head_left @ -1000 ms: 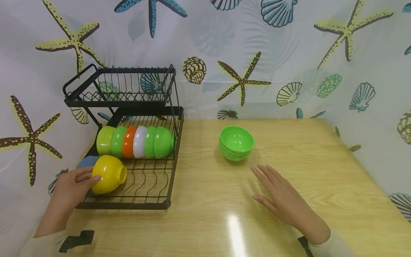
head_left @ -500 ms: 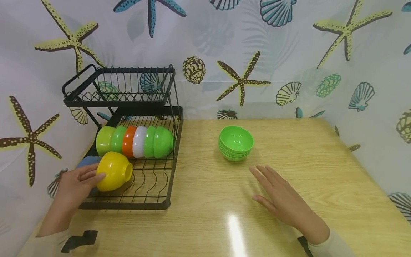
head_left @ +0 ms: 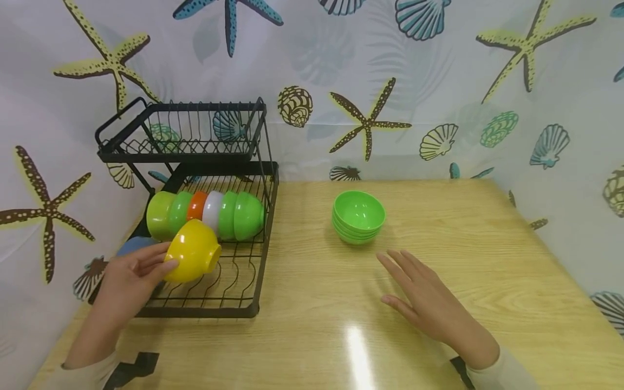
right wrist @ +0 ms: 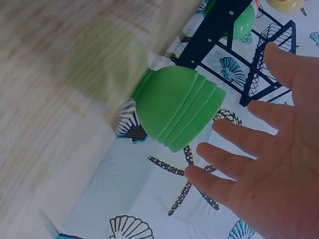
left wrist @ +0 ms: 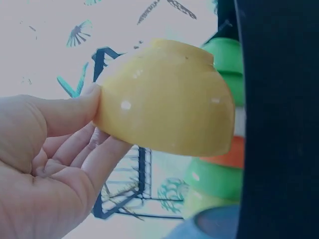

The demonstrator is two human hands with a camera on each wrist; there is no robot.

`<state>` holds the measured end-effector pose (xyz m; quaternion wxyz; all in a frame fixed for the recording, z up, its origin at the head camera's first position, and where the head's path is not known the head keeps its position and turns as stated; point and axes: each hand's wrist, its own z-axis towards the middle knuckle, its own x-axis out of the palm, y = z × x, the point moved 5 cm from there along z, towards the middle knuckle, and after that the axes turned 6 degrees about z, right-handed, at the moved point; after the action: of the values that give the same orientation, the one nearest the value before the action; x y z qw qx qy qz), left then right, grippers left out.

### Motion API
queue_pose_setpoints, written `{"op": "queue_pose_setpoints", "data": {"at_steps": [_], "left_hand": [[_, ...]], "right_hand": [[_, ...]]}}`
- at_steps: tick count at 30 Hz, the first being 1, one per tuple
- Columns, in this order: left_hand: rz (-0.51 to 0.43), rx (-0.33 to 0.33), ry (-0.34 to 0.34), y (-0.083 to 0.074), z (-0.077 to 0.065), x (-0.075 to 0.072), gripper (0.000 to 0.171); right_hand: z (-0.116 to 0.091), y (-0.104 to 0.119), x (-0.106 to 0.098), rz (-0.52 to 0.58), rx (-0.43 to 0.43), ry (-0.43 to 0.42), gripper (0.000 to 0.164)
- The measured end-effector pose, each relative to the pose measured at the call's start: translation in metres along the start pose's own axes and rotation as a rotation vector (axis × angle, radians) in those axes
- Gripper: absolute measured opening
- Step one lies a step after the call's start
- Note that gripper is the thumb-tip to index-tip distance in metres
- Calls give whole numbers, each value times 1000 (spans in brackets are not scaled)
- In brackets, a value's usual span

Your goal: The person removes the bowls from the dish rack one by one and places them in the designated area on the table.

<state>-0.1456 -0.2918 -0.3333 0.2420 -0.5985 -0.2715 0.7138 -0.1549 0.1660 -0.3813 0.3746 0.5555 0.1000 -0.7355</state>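
Observation:
My left hand (head_left: 134, 276) pinches the rim of a yellow bowl (head_left: 192, 252) between thumb and fingers. The bowl lies on its side in the air over the lower tier of a black dish rack (head_left: 253, 311), its foot pointing right. In the left wrist view the thumb presses the outside of the yellow bowl (left wrist: 169, 104). Behind that hand a blue bowl (head_left: 134, 245) shows in part at the rack's left. My right hand (head_left: 426, 295) is held over the table with fingers straight and holds nothing. Nearest to it is a stack of green bowls (head_left: 359, 214).
Several nested bowls stand on edge in a row in the rack, among them an orange bowl (head_left: 196, 206) and a white bowl (head_left: 212, 211). The rack's upper tier (head_left: 180, 157) rises above them. A patterned cloth (head_left: 312, 54) hangs behind the wooden table (head_left: 302, 292).
My left hand has lifted the yellow bowl and carried it right and slightly away from me, off the spot beside the blue bowl. My right hand has stayed nearly still.

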Motion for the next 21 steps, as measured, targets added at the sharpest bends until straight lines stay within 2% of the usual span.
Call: {"op": "queue_pose_setpoints", "data": {"at_steps": [5, 10, 13, 17, 21], "left_hand": [[-36, 196, -68, -27, -6, 7, 34], [-20, 284, -103, -48, -13, 16, 34], [17, 357, -127, -61, -19, 23, 35], [82, 501, -149, -82, -26, 36, 37], [141, 624, -133, -98, -31, 50, 39]], "right_hand": [[3, 1, -2, -2, -8, 1, 73], [7, 1, -5, -7, 1, 7, 70], [9, 2, -7, -8, -2, -5, 71], [11, 4, -9, 3, -18, -29, 73], [14, 8, -10, 19, -47, -43, 72]]}}
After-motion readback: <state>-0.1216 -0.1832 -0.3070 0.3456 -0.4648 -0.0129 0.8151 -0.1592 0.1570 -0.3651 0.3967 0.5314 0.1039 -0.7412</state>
